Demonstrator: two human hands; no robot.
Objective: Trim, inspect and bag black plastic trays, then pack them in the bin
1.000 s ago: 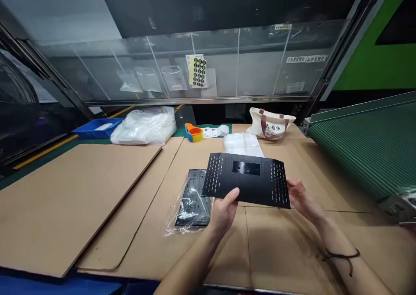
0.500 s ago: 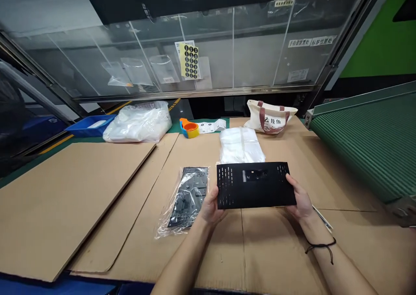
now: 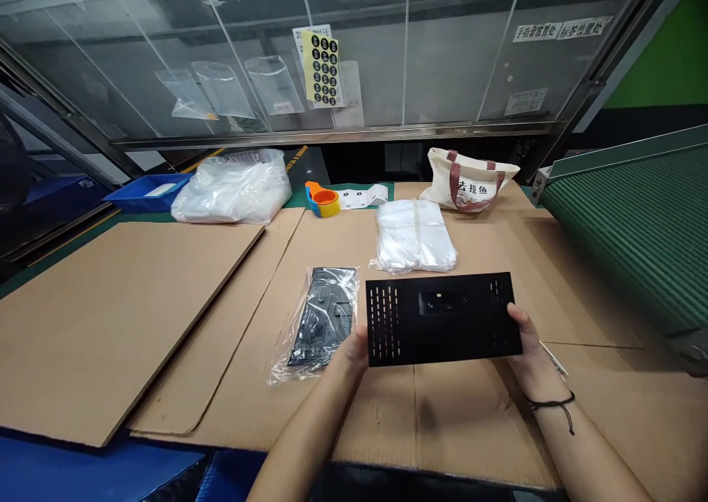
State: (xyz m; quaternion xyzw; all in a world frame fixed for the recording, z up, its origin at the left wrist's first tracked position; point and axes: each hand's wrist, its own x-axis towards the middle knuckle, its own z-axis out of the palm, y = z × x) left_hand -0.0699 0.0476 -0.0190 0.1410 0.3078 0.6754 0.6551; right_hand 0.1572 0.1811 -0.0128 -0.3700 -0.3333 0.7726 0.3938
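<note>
A flat black panel with rows of slots at both ends and a recess near its top is held up above the cardboard. My left hand grips its left edge, fingers mostly hidden behind it. My right hand closes on the right edge, thumb on the front face. Left of the panel, a second black panel lies in a clear plastic bag on the cardboard. Behind the held panel sits a banded stack of clear plastic bags.
Cardboard sheets cover the table, with a raised one at left. Along the back are a blue tray, a bulky plastic bag, an orange-yellow-blue dispenser with a label strip and a cloth tote bag. A green conveyor borders the right.
The camera view has tipped downward. Between my hands, the panel has shifted slightly right and tilted so its front face shows taller. Both hands keep their hold.
</note>
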